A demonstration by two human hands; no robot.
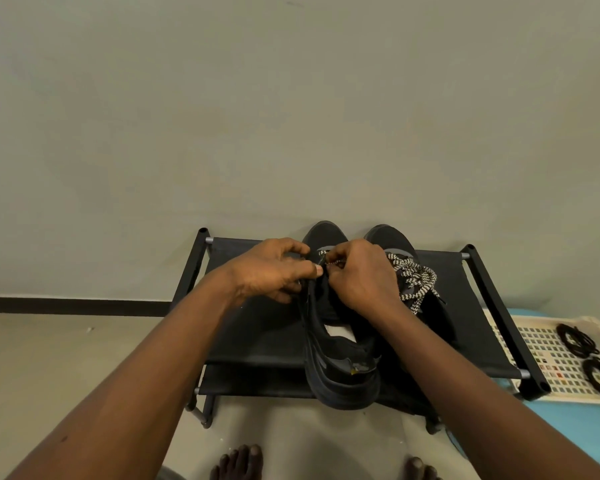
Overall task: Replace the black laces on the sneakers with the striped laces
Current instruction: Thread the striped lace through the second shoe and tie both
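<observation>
- The sneaker I am working on lies on the top shelf of a low rack, heel towards me and overhanging the front edge, toe towards the wall.
- My right hand pinches a striped lace at the upper eyelets, fingers curled tight around it.
- My left hand grips the sneaker by its eyelet edge, fingers curled, thumb tip just beside the right hand's fingers.
- The two hands cover most of the lacing, so I cannot tell how many eyelets are threaded.
- The other sneaker stands just beside the first, on its right, with loose striped laces heaped on its tongue; my right forearm hides its heel.
- The rack has black fabric shelves on a black frame with grey tube ends, and stands against a plain pale wall.
- A dark skirting runs along the foot of the wall above a beige floor.
- To the right, a cream perforated tray lies on a blue surface, partly behind the rack's corner post.
- Two coiled black laces lie in the tray, well apart from the sneakers.
- Bare toes show at the bottom edge.
</observation>
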